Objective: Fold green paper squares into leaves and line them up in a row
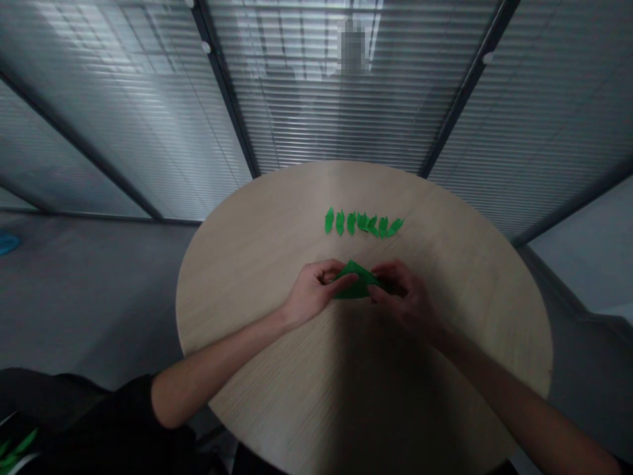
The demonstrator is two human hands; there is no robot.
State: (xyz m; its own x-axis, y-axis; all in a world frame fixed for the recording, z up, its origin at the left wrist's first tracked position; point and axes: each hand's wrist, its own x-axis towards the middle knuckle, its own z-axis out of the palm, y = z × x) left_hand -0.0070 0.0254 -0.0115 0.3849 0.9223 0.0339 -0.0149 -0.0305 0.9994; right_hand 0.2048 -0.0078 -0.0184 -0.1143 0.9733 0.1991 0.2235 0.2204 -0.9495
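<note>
Pinching a triangular sheet of bright green paper (357, 280) between both hands, I hold it at centre frame, over the near half of the round pale wood bench (237, 264). Whether it touches the surface I cannot tell. My left grip (311, 293) is narrow, closed on the left part of the sheet. My right grip (403, 297) is also narrow, closed on the right part, though the fingers hide the exact contact.

Step in hand, as judged: working the sheet between the two grips. Any further handling calls for a firm hold on both sides and for a clear path past the objects ahead.

A row of seven small folded green paper pieces (363, 224) lies on the bench at upper centre, just beyond my hands and not touching them. Open bench extends to the left and right of the grips. The far edge lies beyond the row, with a glass partition with slatted blinds (316, 99) behind it. Grey floor (89, 297) shows at left.
</note>
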